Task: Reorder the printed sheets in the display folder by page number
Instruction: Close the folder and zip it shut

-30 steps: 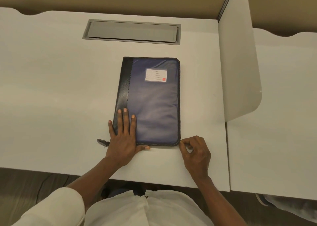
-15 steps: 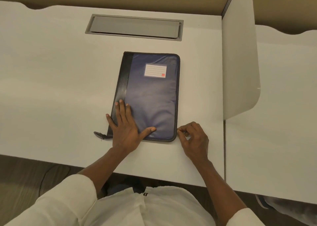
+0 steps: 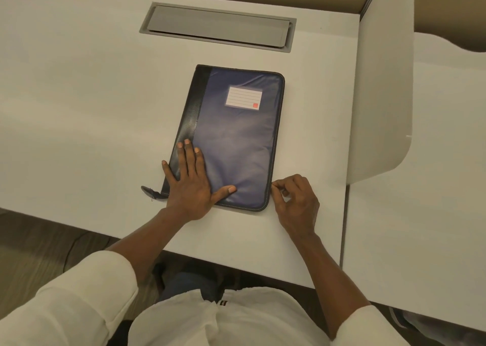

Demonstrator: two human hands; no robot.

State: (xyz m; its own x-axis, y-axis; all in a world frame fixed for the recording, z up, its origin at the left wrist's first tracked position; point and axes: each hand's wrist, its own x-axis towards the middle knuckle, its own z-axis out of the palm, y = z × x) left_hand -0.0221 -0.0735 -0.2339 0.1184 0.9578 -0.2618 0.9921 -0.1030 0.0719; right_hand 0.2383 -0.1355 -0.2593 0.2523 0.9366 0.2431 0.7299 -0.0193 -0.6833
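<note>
The display folder (image 3: 236, 140) lies shut on the white desk (image 3: 79, 109), spine to the left and label (image 3: 243, 97) face up; no printed sheet shows yet.

From the head camera, the one view there is, the left hand (image 3: 190, 185) rests flat on the folder's near left corner. Its fingers are straight and spread and grasp nothing, and it pins the cover as it did a second ago. The right hand (image 3: 295, 201) has moved. A second ago it pinched at the folder's near right corner; now its fingertips (image 3: 274, 186) are closed together against the right edge, a little past that corner. The pull itself is too small to see, but I judge the zip is being run open. So the sorting has not begun, and the cover must be freed first.

By count there is one folder, one label, two hands and one loose zip tab (image 3: 150, 191) off the near left corner. One grey cable hatch (image 3: 218, 26) sits beyond the folder, and one divider panel (image 3: 384, 82) stands to its right.
</note>
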